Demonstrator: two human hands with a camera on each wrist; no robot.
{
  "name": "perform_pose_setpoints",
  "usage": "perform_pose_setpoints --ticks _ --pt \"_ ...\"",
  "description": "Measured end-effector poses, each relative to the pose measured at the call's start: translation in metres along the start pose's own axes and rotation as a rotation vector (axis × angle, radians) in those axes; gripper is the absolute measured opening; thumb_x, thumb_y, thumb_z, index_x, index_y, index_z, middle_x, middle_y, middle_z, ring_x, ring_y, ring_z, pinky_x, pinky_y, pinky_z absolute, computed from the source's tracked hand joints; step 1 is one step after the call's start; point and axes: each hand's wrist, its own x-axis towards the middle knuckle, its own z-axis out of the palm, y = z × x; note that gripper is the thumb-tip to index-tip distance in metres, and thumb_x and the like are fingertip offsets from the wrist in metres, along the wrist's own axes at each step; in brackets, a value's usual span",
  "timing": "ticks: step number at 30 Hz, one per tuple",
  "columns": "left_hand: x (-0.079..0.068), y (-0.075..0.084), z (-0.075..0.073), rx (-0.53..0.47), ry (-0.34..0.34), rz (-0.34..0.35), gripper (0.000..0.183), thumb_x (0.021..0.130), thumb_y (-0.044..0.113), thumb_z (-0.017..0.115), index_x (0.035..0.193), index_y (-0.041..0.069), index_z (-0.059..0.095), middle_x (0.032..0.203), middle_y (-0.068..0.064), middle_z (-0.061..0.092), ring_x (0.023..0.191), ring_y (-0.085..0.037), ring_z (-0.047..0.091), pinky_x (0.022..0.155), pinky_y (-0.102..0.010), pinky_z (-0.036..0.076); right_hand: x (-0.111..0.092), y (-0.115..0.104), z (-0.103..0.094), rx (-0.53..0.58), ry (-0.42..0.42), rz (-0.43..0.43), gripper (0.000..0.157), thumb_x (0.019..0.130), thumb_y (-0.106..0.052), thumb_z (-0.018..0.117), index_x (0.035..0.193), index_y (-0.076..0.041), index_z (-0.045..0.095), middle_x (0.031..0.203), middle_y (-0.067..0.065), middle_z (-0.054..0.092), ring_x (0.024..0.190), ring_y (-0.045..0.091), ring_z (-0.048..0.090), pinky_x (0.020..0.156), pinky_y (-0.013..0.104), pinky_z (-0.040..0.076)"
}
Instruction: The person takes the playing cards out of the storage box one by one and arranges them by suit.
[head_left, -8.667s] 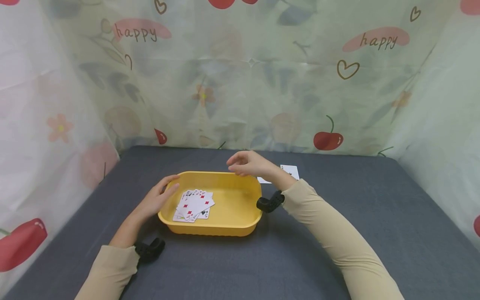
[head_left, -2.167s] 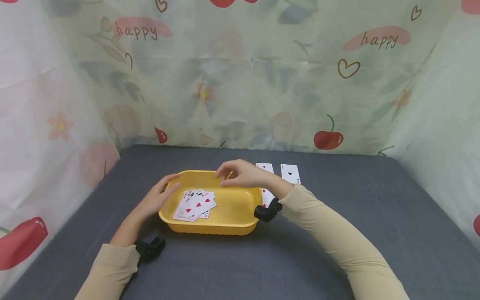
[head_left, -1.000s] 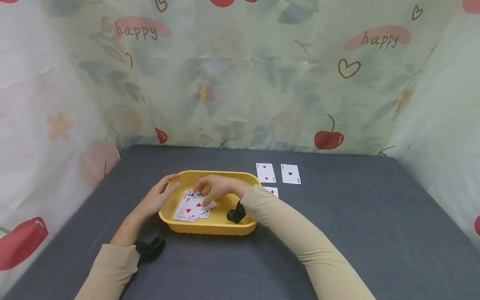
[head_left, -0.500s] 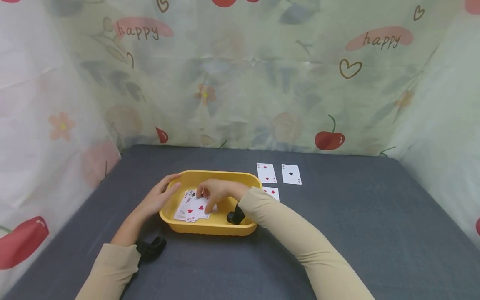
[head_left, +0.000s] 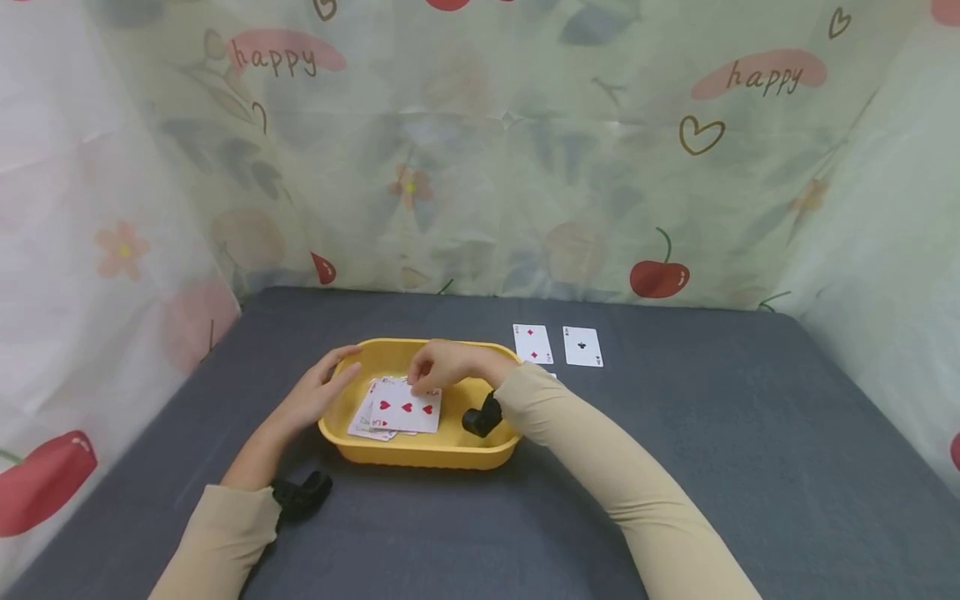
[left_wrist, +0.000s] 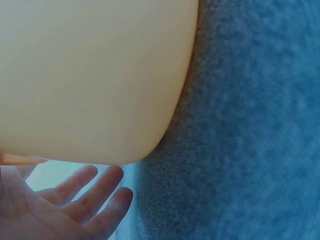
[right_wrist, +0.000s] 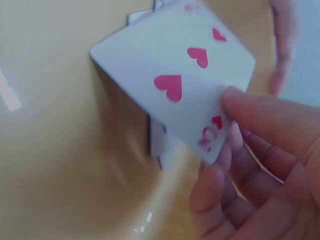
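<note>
My right hand [head_left: 450, 365] pinches a playing card, the three of hearts [head_left: 407, 419], between thumb and fingers at its edge. In the right wrist view this card [right_wrist: 150, 65] is tilted over other cards. Beneath it, a loose pile of playing cards [head_left: 367, 428] lies in the left part of a yellow plastic basin [head_left: 427, 457], mostly covered by the held card. At the basin's left end rests my left hand [head_left: 318, 396], fingers spread along the rim. The left wrist view shows its fingers [left_wrist: 100, 192] extended beside the basin's outer wall.
Behind and right of the basin, the two of diamonds [head_left: 532, 344] and the ace of clubs [head_left: 582, 347] lie face up on the dark tablecloth [head_left: 712, 417]. My right sleeve [head_left: 600, 458] hides most of a third card. A printed curtain [head_left: 495, 208] encloses the back and sides.
A diamond card has gone from the basin's pile to the table. My right hand has since reached into the basin, taken the three of hearts and turned it. The left hand stays put.
</note>
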Motion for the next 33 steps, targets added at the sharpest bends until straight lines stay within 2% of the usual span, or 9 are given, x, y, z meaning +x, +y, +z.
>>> perform_pose_setpoints --ticks 6,13,21,25,33 --pt "0.000 0.001 0.000 0.014 0.003 -0.005 0.055 0.099 0.039 0.040 0.144 0.009 0.030 0.152 -0.020 0.025 0.140 -0.039 0.023 0.111 -0.058 0.022 -0.014 0.003 -0.012 0.095 0.017 -0.021 0.016 0.090 -0.014 0.061 0.103 -0.007 0.064 0.089 0.002 0.062 0.073 0.007 0.053 0.064 0.018 0.046" --pt "0.001 0.001 0.001 0.021 0.006 -0.014 0.056 0.099 0.041 0.040 0.144 0.009 0.029 0.152 -0.020 0.024 0.139 -0.039 0.024 0.111 -0.057 0.022 -0.037 0.011 -0.027 0.148 0.143 -0.008 0.021 0.088 -0.015 0.063 0.108 -0.010 0.063 0.097 0.005 0.066 0.083 0.011 0.056 0.069 0.019 0.046" --pt "0.000 0.002 0.001 0.010 0.006 -0.005 0.056 0.099 0.039 0.040 0.144 0.008 0.030 0.152 -0.020 0.024 0.140 -0.040 0.022 0.111 -0.057 0.021 -0.061 0.038 -0.038 0.286 0.276 0.111 0.028 0.088 -0.016 0.062 0.116 -0.011 0.059 0.103 0.008 0.068 0.086 0.015 0.061 0.074 0.023 0.050" --pt "-0.001 0.002 0.001 0.003 0.005 -0.012 0.056 0.099 0.039 0.040 0.144 0.008 0.030 0.152 -0.020 0.024 0.140 -0.039 0.023 0.111 -0.056 0.023 -0.075 0.054 -0.043 0.346 0.342 0.149 0.031 0.090 -0.017 0.061 0.120 -0.010 0.056 0.108 0.011 0.067 0.090 0.018 0.061 0.078 0.030 0.052" --pt "0.000 0.001 0.001 0.000 0.005 -0.015 0.059 0.098 0.044 0.040 0.144 0.009 0.029 0.152 -0.020 0.024 0.138 -0.040 0.024 0.111 -0.057 0.024 -0.104 0.085 -0.053 0.434 0.486 0.243 0.037 0.091 -0.019 0.059 0.125 -0.008 0.051 0.115 0.015 0.062 0.093 0.021 0.060 0.089 0.038 0.051"
